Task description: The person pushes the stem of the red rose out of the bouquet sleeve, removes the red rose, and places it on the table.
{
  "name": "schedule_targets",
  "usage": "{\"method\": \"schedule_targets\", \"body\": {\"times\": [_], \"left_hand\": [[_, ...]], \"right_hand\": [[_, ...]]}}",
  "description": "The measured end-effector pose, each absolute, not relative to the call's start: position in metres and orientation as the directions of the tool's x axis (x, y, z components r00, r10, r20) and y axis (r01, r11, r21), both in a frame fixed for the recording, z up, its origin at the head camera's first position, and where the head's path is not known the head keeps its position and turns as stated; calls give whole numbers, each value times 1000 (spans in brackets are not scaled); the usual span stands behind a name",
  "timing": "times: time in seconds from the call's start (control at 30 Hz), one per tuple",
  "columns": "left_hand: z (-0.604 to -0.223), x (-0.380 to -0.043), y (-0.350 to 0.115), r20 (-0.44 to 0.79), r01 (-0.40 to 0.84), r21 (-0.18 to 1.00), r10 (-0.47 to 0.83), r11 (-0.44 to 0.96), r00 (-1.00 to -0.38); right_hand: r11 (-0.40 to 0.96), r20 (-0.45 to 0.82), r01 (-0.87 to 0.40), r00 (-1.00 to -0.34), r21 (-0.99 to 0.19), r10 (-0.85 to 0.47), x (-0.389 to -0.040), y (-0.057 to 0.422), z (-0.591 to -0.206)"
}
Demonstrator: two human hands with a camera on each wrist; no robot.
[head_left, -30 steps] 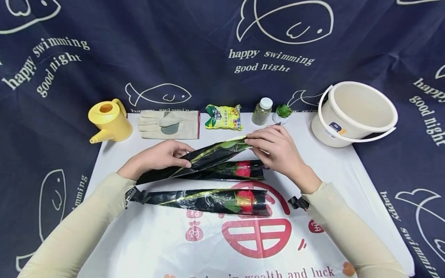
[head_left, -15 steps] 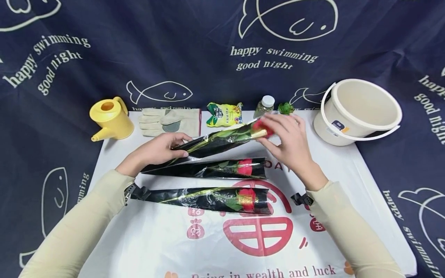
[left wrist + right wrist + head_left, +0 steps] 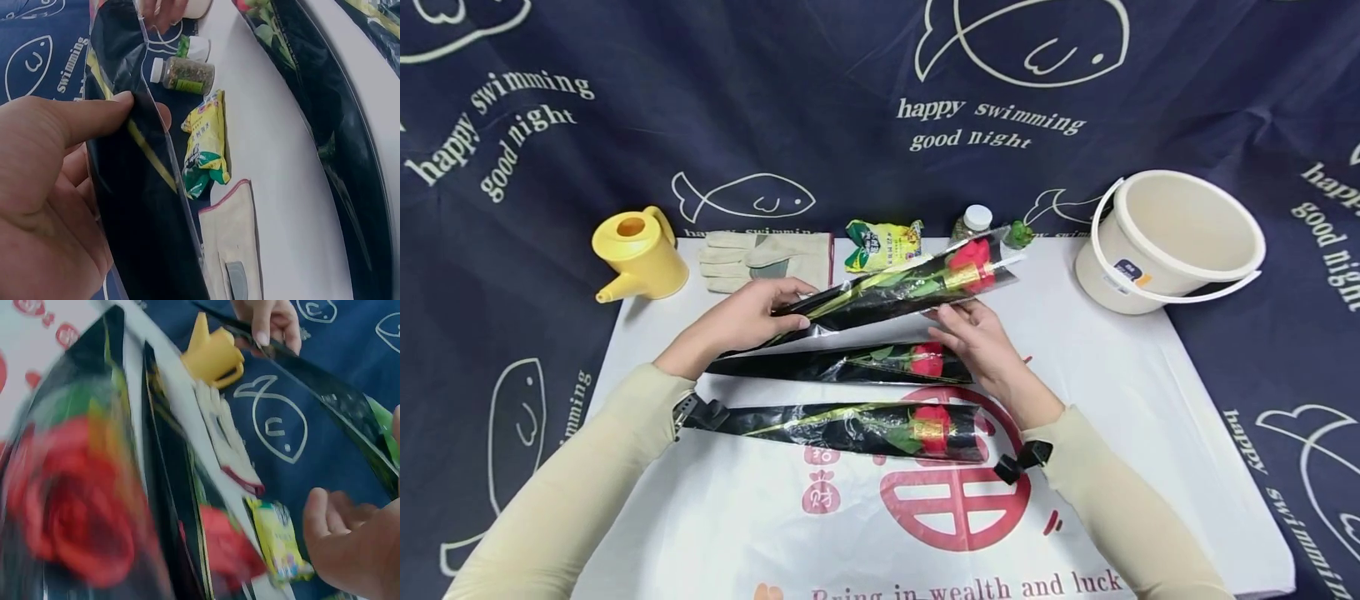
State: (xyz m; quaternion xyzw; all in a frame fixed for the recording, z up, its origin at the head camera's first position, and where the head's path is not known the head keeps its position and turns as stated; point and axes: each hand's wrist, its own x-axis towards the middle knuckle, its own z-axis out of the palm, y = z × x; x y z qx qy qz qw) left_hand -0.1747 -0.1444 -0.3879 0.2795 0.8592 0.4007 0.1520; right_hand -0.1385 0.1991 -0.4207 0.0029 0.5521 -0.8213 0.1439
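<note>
My left hand (image 3: 741, 321) pinches the narrow stem end of a single red rose in a black and clear wrapper (image 3: 880, 300), thumb on top. This rose slants up to the right, raised over the table, its red bloom (image 3: 972, 265) facing up. Just below its bloom end is my right hand (image 3: 985, 342), fingers loosely bent and nothing gripped; the right wrist view has its fingers (image 3: 319, 512) beside the wrapper. Two more wrapped roses lie flat with blooms to the right: a middle one (image 3: 842, 364) and a nearer one (image 3: 842, 429).
Along the back stand a yellow watering can (image 3: 636, 254), work gloves (image 3: 730, 260), a yellow packet (image 3: 883, 246), a white-capped jar (image 3: 187, 76) and a small potted succulent (image 3: 1018, 235). A cream bucket (image 3: 1131, 267) stands at the back right. A dark fish-print cloth (image 3: 850, 100) hangs behind.
The right hand has let go of the raised rose's bloom end and moved down below it, leaving the bloom in sight. The left hand has kept its pinch and shifted slightly toward the back.
</note>
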Motion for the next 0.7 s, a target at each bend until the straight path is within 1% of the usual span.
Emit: {"method": "schedule_targets", "body": {"times": [0.07, 0.17, 0.23, 0.3, 0.4, 0.5, 0.57, 0.7], "left_hand": [[-388, -174, -142, -31, 389, 757, 624, 525, -781], [-388, -174, -140, -23, 416, 739, 636, 531, -771], [-389, -174, -139, -21, 411, 732, 621, 543, -783], [-390, -175, -139, -24, 401, 728, 606, 555, -795], [-393, -175, -139, -57, 385, 737, 619, 555, -783], [-396, -175, -140, -83, 386, 753, 659, 533, -748], [-397, -175, -139, -69, 402, 757, 675, 515, -734], [-397, -173, -139, -21, 437, 743, 670, 507, -742]], "right_hand": [[-422, -156, 227, -968, -878, -196, -140, 190, -420], [-519, -168, 193, -981, -833, -96, -143, 179, -418], [-560, -188, 172, -982, -810, -30, -146, 175, -418], [-598, -200, 156, -980, -786, 6, -147, 173, -418], [-640, -191, 129, -981, -758, 29, -148, 172, -421], [-675, -168, 96, -985, -732, 43, -149, 172, -423], [-689, -155, 77, -987, -720, 51, -150, 171, -425], [-703, -150, 63, -987, -708, 63, -151, 166, -426]]}}
